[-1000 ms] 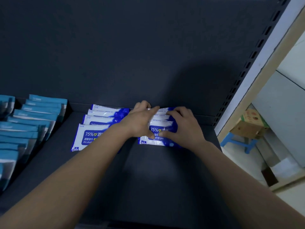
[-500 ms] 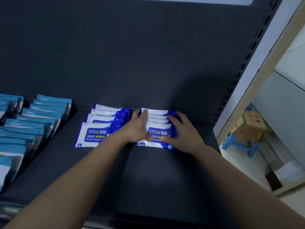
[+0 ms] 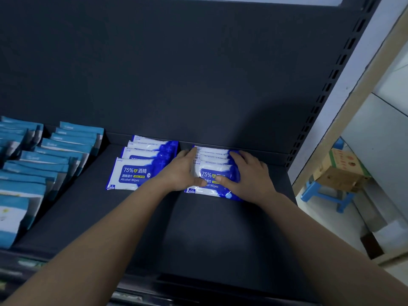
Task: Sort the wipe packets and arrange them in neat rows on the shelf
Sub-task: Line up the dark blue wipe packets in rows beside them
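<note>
Bare left hand (image 3: 182, 172), slim fingers. Bare right hand (image 3: 251, 176), same build. Uncovered left forearm (image 3: 106, 244) and right forearm (image 3: 320, 246), lean, down to frame edge.

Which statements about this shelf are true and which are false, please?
1. The left hand and right hand both touch the right stack. True.
2. A left stack of alcohol wipes lies beside it. True.
3. The teal packets sit at the right end of the shelf. False: they sit at its left end.
4. The stool beside the shelf is red. False: it is blue.
</note>
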`<action>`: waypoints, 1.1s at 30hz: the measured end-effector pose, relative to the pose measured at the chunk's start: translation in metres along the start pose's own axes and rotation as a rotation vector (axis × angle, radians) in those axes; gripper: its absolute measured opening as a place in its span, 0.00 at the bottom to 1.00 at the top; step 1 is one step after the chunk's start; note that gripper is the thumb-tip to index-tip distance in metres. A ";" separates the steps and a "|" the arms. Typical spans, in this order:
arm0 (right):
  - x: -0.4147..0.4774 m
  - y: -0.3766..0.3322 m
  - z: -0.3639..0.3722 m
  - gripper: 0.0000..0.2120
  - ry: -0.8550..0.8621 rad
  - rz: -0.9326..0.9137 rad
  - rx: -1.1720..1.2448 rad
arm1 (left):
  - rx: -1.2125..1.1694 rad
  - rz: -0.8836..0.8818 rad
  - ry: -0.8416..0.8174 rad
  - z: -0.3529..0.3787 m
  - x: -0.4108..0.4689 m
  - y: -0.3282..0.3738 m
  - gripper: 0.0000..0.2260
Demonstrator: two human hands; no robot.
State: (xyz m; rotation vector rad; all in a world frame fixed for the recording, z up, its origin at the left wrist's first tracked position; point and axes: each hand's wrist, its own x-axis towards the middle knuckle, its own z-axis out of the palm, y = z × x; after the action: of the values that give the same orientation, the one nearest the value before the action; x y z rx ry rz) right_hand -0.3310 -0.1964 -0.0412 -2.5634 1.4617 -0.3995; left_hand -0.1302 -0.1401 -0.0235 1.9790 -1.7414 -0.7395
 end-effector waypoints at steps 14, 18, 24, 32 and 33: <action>0.021 -0.119 0.007 0.21 0.196 -0.315 0.085 | 0.673 -0.072 0.458 -0.068 -0.085 -0.044 0.19; 0.018 -0.190 0.018 0.20 0.131 -0.429 0.087 | 0.735 -0.259 0.500 -0.102 -0.147 -0.089 0.18; -0.004 -0.322 0.041 0.23 0.043 -0.684 0.107 | 0.795 -0.554 0.502 -0.150 -0.265 -0.160 0.17; -0.066 -0.500 0.082 0.22 -0.059 -0.968 0.097 | 0.803 -0.826 0.571 -0.186 -0.425 -0.255 0.13; -0.074 -0.520 0.088 0.22 -0.075 -0.991 0.094 | 0.808 -0.858 0.567 -0.189 -0.444 -0.267 0.13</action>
State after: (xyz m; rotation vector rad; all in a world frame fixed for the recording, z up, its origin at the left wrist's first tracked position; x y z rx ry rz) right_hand 0.0850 0.1321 0.0050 -2.9793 0.0389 -0.4451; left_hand 0.1581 0.3282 0.0148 3.0984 -0.8378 0.4243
